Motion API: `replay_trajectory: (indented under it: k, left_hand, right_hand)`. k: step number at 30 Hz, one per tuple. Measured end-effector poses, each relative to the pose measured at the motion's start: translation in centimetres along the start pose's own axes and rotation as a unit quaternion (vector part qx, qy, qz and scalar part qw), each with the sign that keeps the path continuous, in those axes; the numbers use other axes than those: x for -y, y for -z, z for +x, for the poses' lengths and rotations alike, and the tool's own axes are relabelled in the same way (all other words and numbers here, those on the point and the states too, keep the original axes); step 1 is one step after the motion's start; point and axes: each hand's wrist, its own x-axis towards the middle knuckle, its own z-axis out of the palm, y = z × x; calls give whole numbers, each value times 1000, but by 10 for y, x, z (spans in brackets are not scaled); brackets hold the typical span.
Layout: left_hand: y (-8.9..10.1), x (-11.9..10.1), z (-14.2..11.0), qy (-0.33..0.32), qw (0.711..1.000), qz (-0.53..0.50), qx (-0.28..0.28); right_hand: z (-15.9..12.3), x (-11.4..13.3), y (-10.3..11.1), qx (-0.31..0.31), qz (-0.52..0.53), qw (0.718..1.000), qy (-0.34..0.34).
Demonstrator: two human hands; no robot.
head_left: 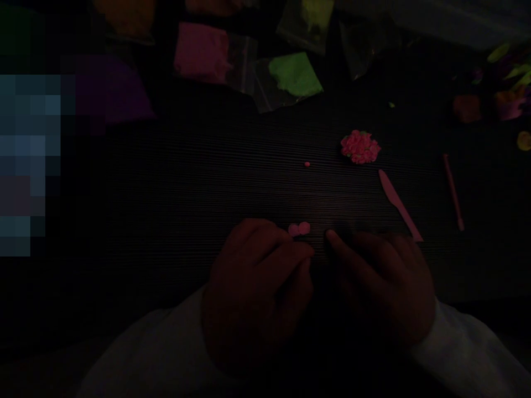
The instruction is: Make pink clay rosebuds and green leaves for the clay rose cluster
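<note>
The scene is very dark. My left hand (pixel 259 282) is closed, its thumb and index fingertips together; whether anything is between them I cannot make out. Just beyond its fingers are two small flattened pink clay discs (pixel 299 228), side by side, seeming to touch each other. To their right, my right hand (pixel 385 282) rests low over the dark table (pixel 186 182) with its index finger stretched out and the other fingers bent. Nothing shows in it. A tiny pink clay ball (pixel 307 164) lies farther up the table.
A pink clay flower cluster (pixel 360 147) sits beyond my right hand, near a pink plastic knife (pixel 399 204) and a thin pink stick tool (pixel 453 190). Bags of pink clay (pixel 201 54) and green clay (pixel 296 74) lie at the back. Colourful pieces (pixel 512 102) are at far right.
</note>
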Motion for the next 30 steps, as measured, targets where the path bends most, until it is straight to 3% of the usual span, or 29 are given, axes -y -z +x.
replay_trajectory:
  k: [24,28,30]
  left_hand:
    - [0,0,1,-2,1000,-15,0]
    - [-1,-1,0,8,1000,-19,-17]
    - [-1,0,-2,15,999,-24,-22]
  right_hand:
    - [-2,-1,-2,-4,17,1000,5]
    - [-2,-2,3,-7,110,993,-47]
    - [-2,-4,10,-11,204,974,-93]
